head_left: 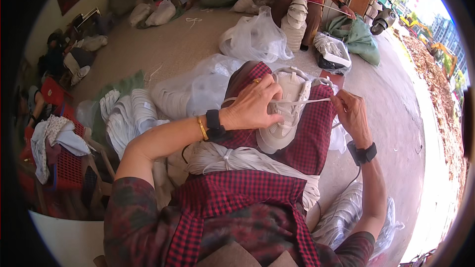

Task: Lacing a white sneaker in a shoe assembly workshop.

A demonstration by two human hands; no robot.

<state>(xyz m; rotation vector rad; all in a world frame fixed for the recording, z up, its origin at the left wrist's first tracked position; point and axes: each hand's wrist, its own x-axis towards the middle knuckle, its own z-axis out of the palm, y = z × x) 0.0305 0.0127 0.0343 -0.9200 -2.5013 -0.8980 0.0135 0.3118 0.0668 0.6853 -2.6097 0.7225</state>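
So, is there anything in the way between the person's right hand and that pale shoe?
Nothing visible blocks the gap. Only the pale lace spans it, pinched in the right hand and stretched across to the shoe. The left hand is on the shoe's other side.

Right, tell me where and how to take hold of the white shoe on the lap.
Probably grip the shoe by its rounded near end, coming from the wearer's side: that end is broad and free of lace. The left hand crowds its left side, and the right hand holds a lace stretched across it.
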